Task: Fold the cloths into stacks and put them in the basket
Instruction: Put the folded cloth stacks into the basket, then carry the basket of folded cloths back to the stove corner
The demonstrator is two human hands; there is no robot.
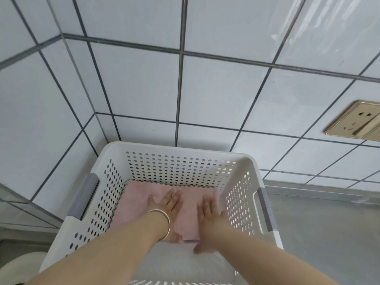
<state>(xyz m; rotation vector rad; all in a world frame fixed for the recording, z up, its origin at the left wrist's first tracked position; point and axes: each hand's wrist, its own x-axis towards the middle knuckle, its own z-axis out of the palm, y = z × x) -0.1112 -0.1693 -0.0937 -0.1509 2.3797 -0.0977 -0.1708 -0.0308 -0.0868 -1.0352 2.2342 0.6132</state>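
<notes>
Both hands lie flat with fingers straight, the left hand (167, 204) and right hand (207, 212) pressing on the folded pink cloths (133, 200), which sit on the floor of the white basket (181, 150) toward its far wall. The cloths look soft, light and limp, so they are probably best lifted from beneath the folded edges.

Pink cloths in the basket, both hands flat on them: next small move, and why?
Probably lift both hands straight up and out. The pink cloths already lie folded on the floor of the basket, and the left hand and right hand rest on them with fingers straight, gripping nothing.
</notes>
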